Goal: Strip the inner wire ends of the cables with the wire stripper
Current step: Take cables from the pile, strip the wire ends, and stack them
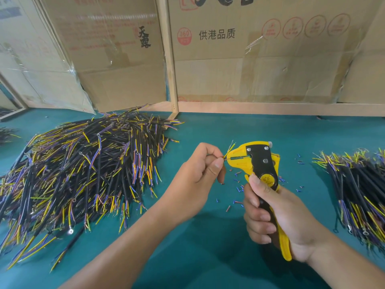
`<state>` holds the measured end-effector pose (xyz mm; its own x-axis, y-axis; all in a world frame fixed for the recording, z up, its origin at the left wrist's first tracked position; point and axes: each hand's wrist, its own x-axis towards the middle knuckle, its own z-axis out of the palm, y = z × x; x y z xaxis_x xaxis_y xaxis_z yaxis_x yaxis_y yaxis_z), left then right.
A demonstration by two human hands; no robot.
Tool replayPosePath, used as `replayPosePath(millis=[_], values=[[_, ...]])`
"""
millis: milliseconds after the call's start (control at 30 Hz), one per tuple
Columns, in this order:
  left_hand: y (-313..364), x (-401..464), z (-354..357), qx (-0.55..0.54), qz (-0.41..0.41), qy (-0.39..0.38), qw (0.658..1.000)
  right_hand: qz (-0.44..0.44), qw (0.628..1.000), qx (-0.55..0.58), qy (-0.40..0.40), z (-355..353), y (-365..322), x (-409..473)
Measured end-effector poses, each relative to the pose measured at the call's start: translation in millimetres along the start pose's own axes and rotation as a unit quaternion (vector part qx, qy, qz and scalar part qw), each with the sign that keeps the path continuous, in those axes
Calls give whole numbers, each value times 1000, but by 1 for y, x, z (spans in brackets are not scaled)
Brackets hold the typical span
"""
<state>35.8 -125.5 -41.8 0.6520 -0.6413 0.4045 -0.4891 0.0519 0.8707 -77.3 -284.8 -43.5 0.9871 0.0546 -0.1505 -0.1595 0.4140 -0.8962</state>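
My right hand (277,222) grips the handles of a yellow and black wire stripper (260,163), its jaws pointing left. My left hand (198,174) pinches a cable between thumb and forefinger, and the thin inner wire ends (229,150) sit at the stripper's jaw mouth. One yellow-green strand sticks up above the jaws. Most of the held cable is hidden inside my left hand.
A large heap of black cables with yellow, blue and brown inner wires (83,170) covers the left of the green table (208,257). A smaller cable pile (360,184) lies at the right. Small cut insulation bits (239,186) litter the table under the stripper. Cardboard boxes (250,59) stand behind.
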Motion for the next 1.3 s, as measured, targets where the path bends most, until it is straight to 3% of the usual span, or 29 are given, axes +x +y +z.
replayPosePath(millis=[300,633,933,1300], values=[[7,6,-23,-5,1,65,998,-41,996,59,51,-13,-14,2],[12,2,-17,6,6,46,999,-7,998,56,-35,-9,-1,5],[18,0,-15,14,8,53,998,11,998,26,-51,-8,5,6],[22,-1,-15,-87,-15,59,994,17,998,27,-58,-9,5,6]])
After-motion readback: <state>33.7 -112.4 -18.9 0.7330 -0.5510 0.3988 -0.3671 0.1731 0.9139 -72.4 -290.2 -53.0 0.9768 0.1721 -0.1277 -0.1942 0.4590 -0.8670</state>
